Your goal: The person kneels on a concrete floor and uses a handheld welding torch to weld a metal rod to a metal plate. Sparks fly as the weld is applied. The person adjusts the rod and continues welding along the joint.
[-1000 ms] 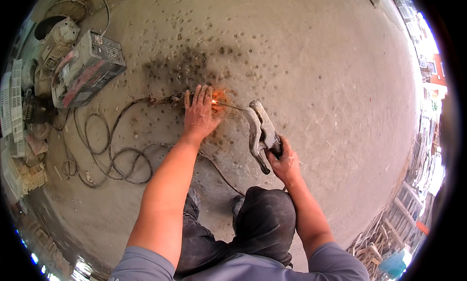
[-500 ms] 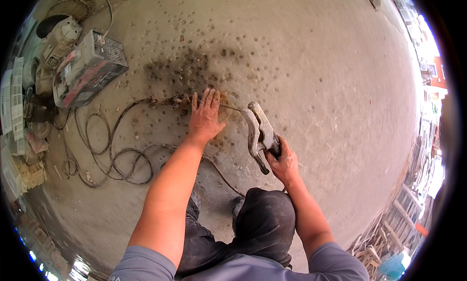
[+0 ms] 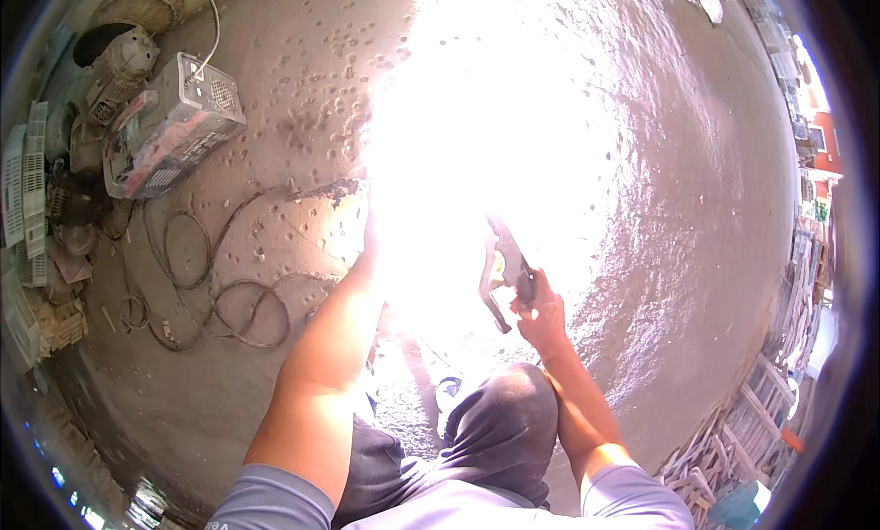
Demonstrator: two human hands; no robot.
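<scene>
A blinding white glare fills the middle of the floor, hiding most of what lies there. My right hand (image 3: 544, 319) is wrapped round the grip of a welding electrode holder (image 3: 506, 266), whose far end fades into the light; no rod can be made out in it. On the left, my forearm reaches to the edge of the glare, and my left hand (image 3: 370, 237) is mostly washed out, its fingers hidden. Just left of that hand lies a dark, lumpy piece (image 3: 337, 193) at the end of a cable, partly lit.
Looped cables (image 3: 252, 317) lie on the pitted floor (image 3: 302, 81) at left. A boxy welding machine (image 3: 174, 122) stands beyond them, beside a dusty motor (image 3: 121, 64) and white plastic crates (image 3: 34, 182). Wooden scraps (image 3: 733, 447) are piled at the right edge. My knee (image 3: 509, 406) is close below.
An intense white light has appeared between my hands, hiding the left hand's fingers, the rod and the floor there. The electrode holder has shifted slightly, still in my right hand.
</scene>
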